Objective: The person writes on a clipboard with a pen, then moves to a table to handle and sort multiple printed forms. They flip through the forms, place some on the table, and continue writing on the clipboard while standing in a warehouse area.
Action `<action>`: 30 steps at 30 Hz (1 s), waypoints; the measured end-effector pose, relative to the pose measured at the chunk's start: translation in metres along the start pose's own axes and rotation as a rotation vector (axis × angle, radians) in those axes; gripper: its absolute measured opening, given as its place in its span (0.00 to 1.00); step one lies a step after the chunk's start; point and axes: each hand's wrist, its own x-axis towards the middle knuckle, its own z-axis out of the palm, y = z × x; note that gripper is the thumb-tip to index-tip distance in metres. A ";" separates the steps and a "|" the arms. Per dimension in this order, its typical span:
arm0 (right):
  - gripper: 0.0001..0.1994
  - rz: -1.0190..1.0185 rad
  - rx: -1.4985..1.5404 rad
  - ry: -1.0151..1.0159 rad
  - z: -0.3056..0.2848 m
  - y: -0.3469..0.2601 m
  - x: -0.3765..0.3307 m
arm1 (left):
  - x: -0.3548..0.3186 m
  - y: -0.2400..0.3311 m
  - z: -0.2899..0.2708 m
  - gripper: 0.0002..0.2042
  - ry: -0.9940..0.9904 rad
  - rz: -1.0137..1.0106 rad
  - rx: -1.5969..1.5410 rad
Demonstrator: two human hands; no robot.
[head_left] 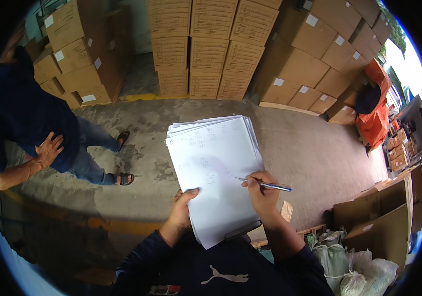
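Note:
A thick stack of white paper sheets (pixel 216 207) is held up in front of me, with handwritten notes on the upper part of the top sheet. My left hand (pixel 183 207) grips its left edge, the thumb lying on top and the fingers hidden underneath. In my right hand (pixel 261 192) is a blue-and-silver pen (pixel 279 187), pinched between thumb and fingers. The pen's tip points left over the middle of the sheet; whether it touches the paper I cannot tell. A dark clip or board edge (pixel 243 230) shows at the stack's lower right.
A person in dark clothes (pixel 38 108) stands at the left, one hand on the hip. Cardboard boxes (pixel 191 54) are stacked along the far side, with more boxes (pixel 314 59) at the right. Plastic sacks (pixel 354 271) and open cartons (pixel 378 217) lie at the lower right. An orange sheet (pixel 374 118) hangs farther back.

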 end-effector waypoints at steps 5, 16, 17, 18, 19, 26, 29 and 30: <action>0.03 -0.029 -0.075 -0.050 0.005 0.001 -0.004 | 0.000 -0.001 -0.004 0.19 -0.027 -0.007 0.014; 0.04 0.038 -0.021 -0.024 0.007 0.006 -0.010 | 0.000 -0.001 -0.007 0.20 -0.031 -0.042 -0.006; 0.04 0.042 -0.025 -0.026 0.007 0.007 -0.011 | -0.001 -0.001 -0.007 0.20 -0.035 -0.045 -0.012; 0.04 0.046 -0.028 -0.028 0.007 0.007 -0.011 | -0.001 -0.001 -0.007 0.20 -0.033 -0.049 -0.012; 0.04 0.050 -0.031 -0.030 0.007 0.008 -0.012 | -0.002 -0.001 -0.006 0.20 -0.038 -0.045 -0.016; 0.05 0.040 -0.012 -0.036 0.006 0.007 -0.013 | -0.004 -0.003 -0.007 0.21 -0.045 -0.035 -0.008; 0.05 0.041 -0.019 -0.047 0.005 0.007 -0.012 | -0.004 -0.004 -0.008 0.21 -0.040 -0.038 -0.003; 0.05 0.039 -0.018 -0.047 0.006 0.007 -0.011 | -0.003 -0.004 -0.008 0.21 -0.038 -0.039 -0.001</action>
